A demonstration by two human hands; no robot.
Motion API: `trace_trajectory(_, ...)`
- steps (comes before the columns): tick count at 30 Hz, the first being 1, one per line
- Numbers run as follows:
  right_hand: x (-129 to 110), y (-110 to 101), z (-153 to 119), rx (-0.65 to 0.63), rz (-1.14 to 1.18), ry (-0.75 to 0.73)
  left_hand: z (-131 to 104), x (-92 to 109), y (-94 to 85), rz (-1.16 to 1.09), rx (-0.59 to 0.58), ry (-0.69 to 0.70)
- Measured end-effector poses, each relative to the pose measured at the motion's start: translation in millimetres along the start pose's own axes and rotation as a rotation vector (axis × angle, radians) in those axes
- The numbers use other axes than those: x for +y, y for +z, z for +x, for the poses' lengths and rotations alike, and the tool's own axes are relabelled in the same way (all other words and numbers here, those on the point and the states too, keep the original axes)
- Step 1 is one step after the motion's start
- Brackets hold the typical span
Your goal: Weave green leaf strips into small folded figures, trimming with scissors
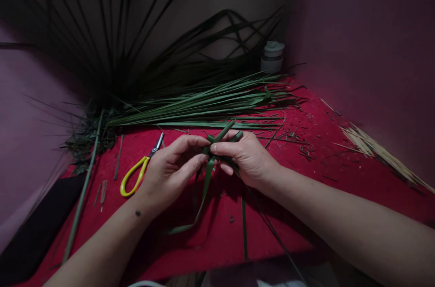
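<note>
Between my hands is a small knot of folded green leaf strips (pixel 210 163), with one end sticking up to the right and long tails hanging below. My left hand (pixel 180 160) pinches its left side between thumb and fingers. On the right side, my right hand (pixel 249 160) grips the strips, its thumb pressed on the fold. How the strips cross inside the fingers is partly hidden. Yellow-handled scissors (pixel 136 176) lie just left of my left hand, blades pointing away, partly behind it.
A pile of long green leaves (pixel 190 106) lies across the back of the red cloth (pixel 288 228). A lidded cup (pixel 272 57) stands behind it. Thin pale sticks (pixel 370 144) lie at right, a black flat item (pixel 44 223) at left. Leaf scraps are scattered about.
</note>
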State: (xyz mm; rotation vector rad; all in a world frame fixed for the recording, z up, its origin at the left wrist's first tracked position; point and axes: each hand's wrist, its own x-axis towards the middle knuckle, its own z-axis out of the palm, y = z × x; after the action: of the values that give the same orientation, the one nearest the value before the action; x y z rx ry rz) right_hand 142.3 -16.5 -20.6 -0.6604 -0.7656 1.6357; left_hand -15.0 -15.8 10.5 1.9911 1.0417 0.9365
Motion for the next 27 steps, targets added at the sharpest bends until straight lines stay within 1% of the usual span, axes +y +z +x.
trace_trajectory(3, 0, -1, 1, -0.009, -0.006, -0.020, 2, 0, 1.3, -0.157, -0.019, -0.095)
trace_trajectory(6, -3, -2, 3, -0.010, 0.010, -0.033, 4, 2, -0.7, -0.251, -0.058, -0.148)
trace_trajectory(11, -10, -1, 6, 0.057, 0.072, -0.023, 6, 5, -6.7, -0.341, -0.131, -0.214)
trace_trajectory(14, -15, -1, 7, 0.106, 0.155, 0.012, 8, 3, -11.1, -0.296, -0.142, -0.213)
trace_trajectory(17, -20, -3, 9, 0.112, 0.202, 0.047, 10, 0, -13.7, -0.145, -0.153, -0.172)
trace_trajectory(21, -23, -4, 9, 0.121, 0.198, 0.065, 12, -7, -14.3, 0.022, -0.224, -0.094)
trace_trajectory(23, -22, -3, 9, 0.131, 0.180, 0.043, 12, -10, -15.8, 0.042, -0.269, -0.101)
trace_trajectory(25, -20, -1, 7, 0.123, 0.151, 0.012, 13, -13, -18.1, -0.005, -0.315, -0.148)
trace_trajectory(26, -19, -1, 7, 0.109, 0.131, 0.000, 13, -14, -19.0, -0.038, -0.318, -0.171)
trace_trajectory(27, -18, 0, 6, 0.087, 0.110, -0.007, 14, -14, -19.4, -0.065, -0.297, -0.185)
